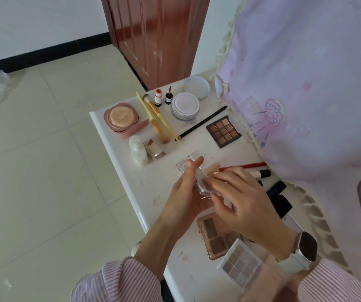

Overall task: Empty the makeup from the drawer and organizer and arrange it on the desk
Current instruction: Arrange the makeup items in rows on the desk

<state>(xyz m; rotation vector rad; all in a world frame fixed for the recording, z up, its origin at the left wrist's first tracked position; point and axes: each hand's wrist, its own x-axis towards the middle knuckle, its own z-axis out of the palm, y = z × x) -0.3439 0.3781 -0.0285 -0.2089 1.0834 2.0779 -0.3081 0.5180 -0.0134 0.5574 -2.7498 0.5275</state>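
both hands' fingers (pixel 193 165) grip a clear case (pixel 191 171); open pink compact (pixel 122 118) holds a puff (pixel 121 116)

Both arms in pink-and-white pinstriped sleeves (pixel 118 282) with gathered cuffs; right wrist carries a smartwatch (pixel 306 247), dark rectangular face, silver case, white band.

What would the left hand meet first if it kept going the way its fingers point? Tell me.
The left hand, gripping a clear plastic case, points up the desk. Past a bare patch, the first thing on that line looks like the black pencil, though height above the desk is unclear.
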